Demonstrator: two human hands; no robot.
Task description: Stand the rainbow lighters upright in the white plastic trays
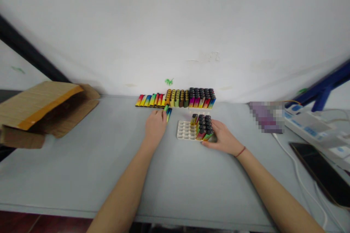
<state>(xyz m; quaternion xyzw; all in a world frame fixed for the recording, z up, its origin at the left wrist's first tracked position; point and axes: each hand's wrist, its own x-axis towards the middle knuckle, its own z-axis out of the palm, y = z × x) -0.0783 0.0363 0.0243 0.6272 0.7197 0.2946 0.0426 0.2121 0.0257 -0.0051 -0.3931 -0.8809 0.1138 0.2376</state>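
A white slotted tray [183,131] lies on the grey table, its right half filled with upright rainbow-coloured lighters [203,124]. My right hand [222,137] is curled round the tray's right side, against the lighters. My left hand [155,123] is closed on two lighters [167,112] at its fingertips, just left of the tray. Along the wall runs a row of loose lighters lying flat [150,100] and, to their right, a block of upright lighters [191,98].
An open cardboard box [41,111] lies on its side at the left. At the right sit a white power strip [308,127] with cables, a black phone [322,173] and a blurred purple item [266,116]. The table's front edge [68,209] is near.
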